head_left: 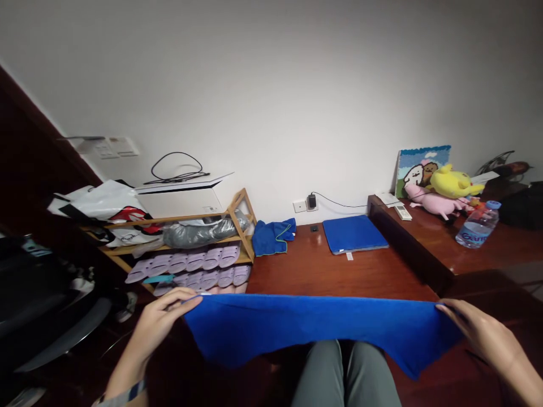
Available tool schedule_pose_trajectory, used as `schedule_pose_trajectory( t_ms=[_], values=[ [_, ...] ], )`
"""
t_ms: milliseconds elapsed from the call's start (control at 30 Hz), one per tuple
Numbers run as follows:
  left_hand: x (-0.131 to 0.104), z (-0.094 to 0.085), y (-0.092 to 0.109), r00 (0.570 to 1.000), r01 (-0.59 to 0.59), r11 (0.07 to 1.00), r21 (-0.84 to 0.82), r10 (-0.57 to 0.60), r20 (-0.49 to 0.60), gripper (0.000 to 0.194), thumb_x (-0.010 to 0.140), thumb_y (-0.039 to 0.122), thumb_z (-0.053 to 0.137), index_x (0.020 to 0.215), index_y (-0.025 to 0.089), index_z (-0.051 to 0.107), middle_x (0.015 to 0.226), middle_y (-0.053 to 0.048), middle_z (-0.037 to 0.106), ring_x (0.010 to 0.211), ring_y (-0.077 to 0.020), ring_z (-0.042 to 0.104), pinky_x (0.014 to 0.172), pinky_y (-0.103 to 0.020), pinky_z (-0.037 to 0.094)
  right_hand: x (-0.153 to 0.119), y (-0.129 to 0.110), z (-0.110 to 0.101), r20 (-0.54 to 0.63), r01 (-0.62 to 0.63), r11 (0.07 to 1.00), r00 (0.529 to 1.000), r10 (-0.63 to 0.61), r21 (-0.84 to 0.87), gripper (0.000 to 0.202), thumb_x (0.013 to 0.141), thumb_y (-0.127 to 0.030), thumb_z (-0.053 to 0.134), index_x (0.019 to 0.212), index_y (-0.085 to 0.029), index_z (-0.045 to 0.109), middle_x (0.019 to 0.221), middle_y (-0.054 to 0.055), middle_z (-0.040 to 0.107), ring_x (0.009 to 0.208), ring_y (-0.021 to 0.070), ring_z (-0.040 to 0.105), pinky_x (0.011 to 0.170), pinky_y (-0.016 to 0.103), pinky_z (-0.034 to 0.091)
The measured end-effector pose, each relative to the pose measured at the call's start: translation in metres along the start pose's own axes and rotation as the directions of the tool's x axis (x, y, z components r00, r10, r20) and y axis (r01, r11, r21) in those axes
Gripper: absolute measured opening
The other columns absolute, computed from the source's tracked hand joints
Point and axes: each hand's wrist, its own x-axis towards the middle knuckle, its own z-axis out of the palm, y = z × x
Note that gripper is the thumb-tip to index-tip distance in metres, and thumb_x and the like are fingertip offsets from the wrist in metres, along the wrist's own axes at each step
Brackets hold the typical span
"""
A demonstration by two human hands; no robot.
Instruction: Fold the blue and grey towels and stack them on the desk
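L hand (163,316) & R hand (479,325) pinch cloth (314,322) at top corners, edge taut, over knees (345,373); R finger placement unclear, prob. thumb + index. Folded stack (355,233) on table (305,277).

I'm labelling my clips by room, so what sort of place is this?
Probably a home or dormitory room, judging by the tan wooden rack, the rows of lilac slotted slippers on it, and the yellow and pink plush toys.

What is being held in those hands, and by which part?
A blue cloth, stretched out: the left hand grips one end of its upper edge, the right hand the other.
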Motion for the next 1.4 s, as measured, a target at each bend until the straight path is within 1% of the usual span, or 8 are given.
schedule_pose_trajectory(
  t_ms=[133,300,500,700,900,1067,1200,1400],
  values=[
    [0.039,0.035,-0.023,0.981,-0.021,0.991,0.134,-0.005,0.192,0.055,0.064,0.076,0.079,0.075,0.022,0.081,0.087,-0.01,0.082,0.085,-0.0317,0.077,0.073,-0.037,0.063,0.057,0.005,0.011,0.163,0.041,0.996,0.985,-0.052,0.075,0.061,0.089,-0.079,0.048,0.097,-0.027,0.077,0.106,0.01,0.079,0.092,0.03,0.076,0.081,0.04,0.061],
    [0.097,0.068,-0.007,0.995,0.006,0.993,0.118,-0.018,0.097,0.062,0.075,0.07,0.072,0.096,0.013,0.082,0.06,-0.005,0.073,0.06,-0.025,0.071,0.057,-0.033,0.058,0.163,-0.01,0.008,0.159,0.136,0.981,0.975,-0.158,0.139,0.058,0.091,-0.069,0.047,0.098,-0.021,0.078,0.106,0.013,0.079,0.097,0.0308,0.075,0.089,0.043,0.058],
    [0.121,0.063,0.009,0.99,-0.093,0.992,0.08,0.101,-0.103,0.05,0.085,0.061,0.07,0.108,0.017,0.078,0.106,-0.007,0.082,0.1,-0.0246,0.076,0.1,-0.04,0.057,0.224,-0.039,-0.009,-0.037,0.156,0.977,0.988,-0.153,0.144,0.055,0.096,-0.061,0.049,0.107,-0.015,0.077,0.111,0.018,0.076,0.104,0.0283,0.072,0.096,0.041,0.053],
    [0.075,0.078,-0.055,0.973,-0.15,0.981,0.127,0.169,-0.159,0.055,0.083,0.07,0.064,0.093,0.019,0.08,0.11,-0.014,0.081,0.108,-0.0308,0.073,0.107,-0.048,0.055,0.188,-0.029,0.018,-0.105,0.149,0.97,0.986,-0.131,0.19,0.051,0.09,-0.064,0.052,0.1,-0.02,0.076,0.108,0.012,0.077,0.102,0.0268,0.072,0.1,0.041,0.054],
    [-0.008,0.146,-0.154,0.987,-0.157,0.966,0.207,0.151,0.045,0.044,0.09,0.058,0.055,0.096,0.023,0.081,0.109,-0.009,0.082,0.108,-0.0286,0.076,0.104,-0.047,0.059,0.108,0.023,0.116,0.088,0.021,0.974,0.995,-0.042,0.225,0.046,0.084,-0.059,0.05,0.093,-0.021,0.074,0.104,0.012,0.079,0.101,0.0288,0.076,0.1,0.044,0.058],
    [-0.072,0.191,-0.199,0.985,-0.147,0.945,0.293,0.111,0.133,0.039,0.091,0.042,0.047,0.1,0.027,0.083,0.121,-0.006,0.08,0.111,-0.0277,0.077,0.099,-0.045,0.063,0.049,0.057,0.181,0.253,-0.032,0.984,0.967,-0.013,0.176,0.041,0.084,-0.051,0.047,0.091,-0.022,0.074,0.107,0.014,0.079,0.105,0.0327,0.076,0.097,0.045,0.061],
    [-0.097,0.196,-0.217,0.973,-0.223,0.893,0.39,0.179,0.145,0.043,0.098,0.035,0.042,0.117,0.031,0.08,0.134,-0.004,0.074,0.122,-0.0264,0.072,0.105,-0.046,0.06,0.025,0.071,0.193,0.206,0.02,0.988,0.977,-0.051,0.15,0.037,0.086,-0.05,0.047,0.091,-0.024,0.073,0.114,0.014,0.078,0.11,0.0335,0.075,0.101,0.047,0.06],
    [-0.102,0.196,-0.228,0.936,-0.346,0.791,0.504,0.324,0.135,0.041,0.099,0.031,0.043,0.116,0.029,0.081,0.125,-0.008,0.078,0.12,-0.0315,0.072,0.108,-0.054,0.056,0.01,0.076,0.184,0.147,0.102,0.989,0.982,-0.116,0.103,0.041,0.092,-0.052,0.044,0.095,-0.025,0.074,0.118,0.013,0.076,0.108,0.0311,0.076,0.1,0.045,0.062]
  ],
)
